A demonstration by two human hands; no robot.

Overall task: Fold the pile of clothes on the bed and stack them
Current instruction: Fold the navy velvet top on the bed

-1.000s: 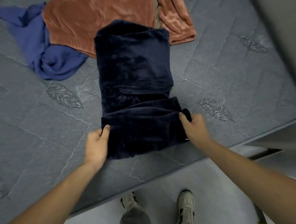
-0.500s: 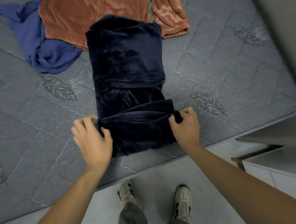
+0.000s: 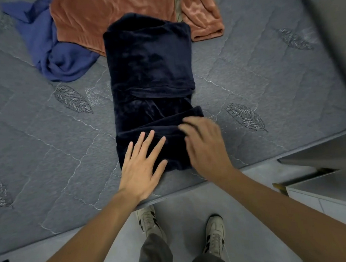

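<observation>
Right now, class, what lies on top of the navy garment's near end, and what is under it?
The left hand lies flat on the navy garment; the blurred right hand is over it. Under it, only mattress shows around; the rest is covered.

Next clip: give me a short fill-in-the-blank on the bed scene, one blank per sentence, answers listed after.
1. The left hand lies flat, fingers spread, on the ____ end of the dark navy garment.
2. The garment's far end overlaps a ____-coloured garment.
3. A crumpled blue cloth lies to the ____ of the navy garment.

Answers: near; rust; left
</observation>
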